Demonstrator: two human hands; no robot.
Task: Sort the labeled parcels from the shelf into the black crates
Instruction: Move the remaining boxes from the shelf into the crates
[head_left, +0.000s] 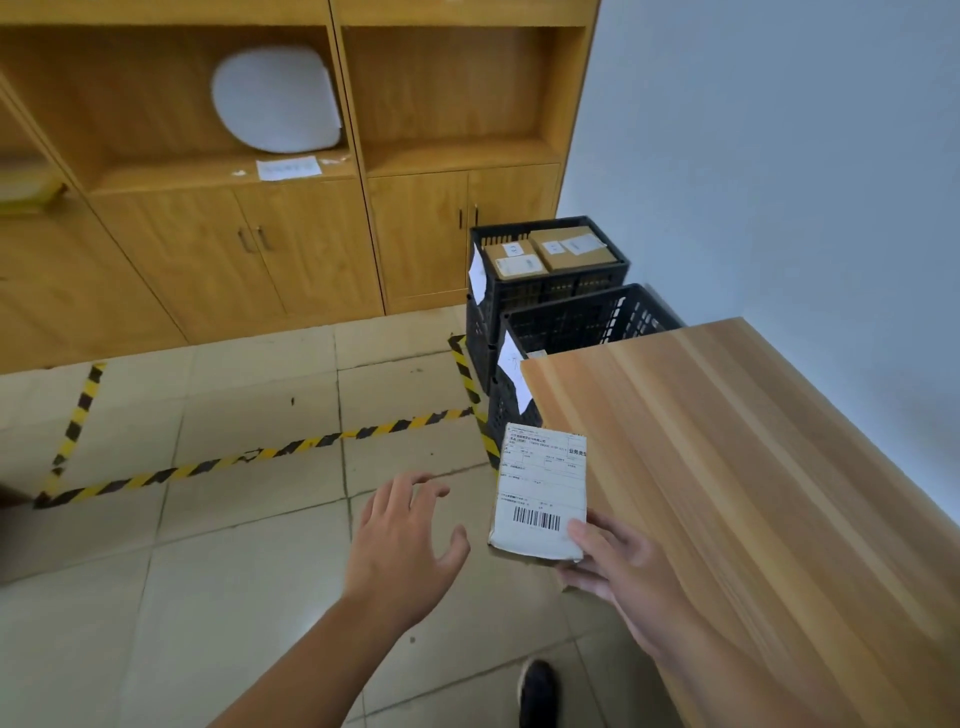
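Parcel (543, 488), flat, w/ white barcode label facing up, is lower centre of frame. The right hand (618, 566) pinches it at its near right corner: thumb on the label, fingers curled underneath. Its right edge is just beside the wooden table (753, 493). Left hand (402, 540), left of parcel & apart from it, is spread wide w/ fingers straight, holding nothing, over the tiled floor (234, 571). Centre right, btwn table & shelf unit (208, 234), stand 2 black crates. Far crate (519, 299) holds 2 labelled cardboard boxes (574, 247). Near crate (587, 317) is partly hidden by table; contents can't be told. White padded parcel (278, 98) leans in a shelf compartment, upper left.
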